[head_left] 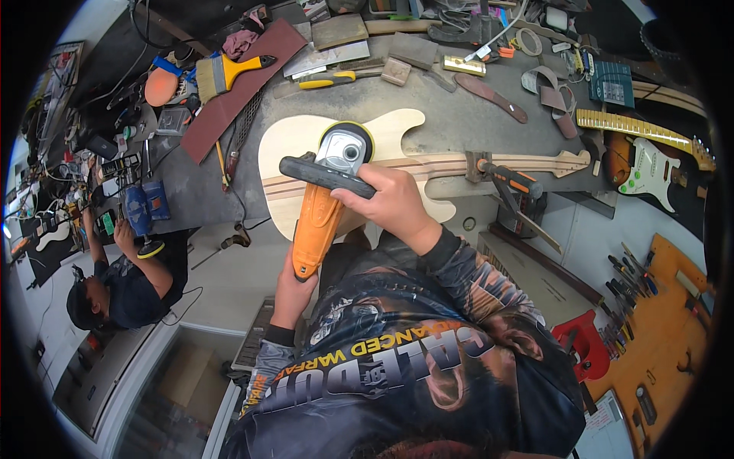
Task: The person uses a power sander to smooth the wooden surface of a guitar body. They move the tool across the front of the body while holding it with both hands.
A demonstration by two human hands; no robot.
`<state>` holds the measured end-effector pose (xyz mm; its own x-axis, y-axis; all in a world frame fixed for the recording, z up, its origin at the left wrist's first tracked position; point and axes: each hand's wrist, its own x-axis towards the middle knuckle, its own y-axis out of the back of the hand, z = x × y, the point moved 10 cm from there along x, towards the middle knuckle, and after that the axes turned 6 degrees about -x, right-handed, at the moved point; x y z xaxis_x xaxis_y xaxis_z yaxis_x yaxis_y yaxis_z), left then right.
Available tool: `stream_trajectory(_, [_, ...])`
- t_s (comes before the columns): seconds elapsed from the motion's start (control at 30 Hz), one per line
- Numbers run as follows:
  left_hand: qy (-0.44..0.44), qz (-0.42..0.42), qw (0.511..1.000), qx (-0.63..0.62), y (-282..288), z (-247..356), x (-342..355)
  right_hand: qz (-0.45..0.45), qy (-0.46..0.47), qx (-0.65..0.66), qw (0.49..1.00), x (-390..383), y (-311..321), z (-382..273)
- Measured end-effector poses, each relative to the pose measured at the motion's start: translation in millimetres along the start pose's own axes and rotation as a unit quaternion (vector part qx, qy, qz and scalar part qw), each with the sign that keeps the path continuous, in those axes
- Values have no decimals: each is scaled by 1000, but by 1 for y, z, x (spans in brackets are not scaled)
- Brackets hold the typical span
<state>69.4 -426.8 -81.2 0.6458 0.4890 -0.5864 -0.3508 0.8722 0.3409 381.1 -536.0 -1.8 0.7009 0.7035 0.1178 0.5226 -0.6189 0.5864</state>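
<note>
Orange sander (315, 226) is held by right fingers (375, 175) curled round its black handle (315, 173), left fingers (288, 268) round its rear

Near the worktop's (474, 118) front edge, the orange power tool (317, 222) covers the middle of the pale guitar body (290, 145). The disc's (369, 141) working face is hidden; it appears to meet the wood, contact unconfirmed. Left hand (293, 291): fingers mostly concealed beneath the tool's rear. Right hand (397, 205): fingers partly concealed at the black handle (325, 176). Small clutter (111, 187), worktop's left end: too small to identify. White-pickguard guitar (648, 176), right end: outer edge lost in darkness.
</note>
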Motion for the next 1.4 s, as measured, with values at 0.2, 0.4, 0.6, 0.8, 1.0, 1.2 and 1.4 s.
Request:
stream_trajectory(0.2, [-9, -15, 1000, -3, -17, 23, 16, 5, -29, -9, 1000, 6, 27, 19])
stream_trajectory(0.4, [-35, -44, 998, 20, -41, 44, 31, 29, -58, -23, 998, 0, 64, 39])
stream_trajectory(0.6, [-41, -44, 998, 34, -51, 58, 41, 46, -67, -10, 997, 5, 75, 51])
stream_trajectory(0.8, [-49, -53, 997, 27, -50, 61, 47, 50, -69, -16, 996, 3, 76, 53])
stream_trajectory(1.0, [-58, -53, 996, 46, -63, 64, 41, 53, -68, -32, 996, -8, 91, 59])
stream_trajectory(1.2, [-47, -52, 997, 33, -51, 64, 42, 66, -48, -24, 996, -3, 74, 53])
stream_trajectory(1.4, [-57, -60, 995, 49, -59, 74, 52, 60, -88, -30, 994, -2, 92, 61])
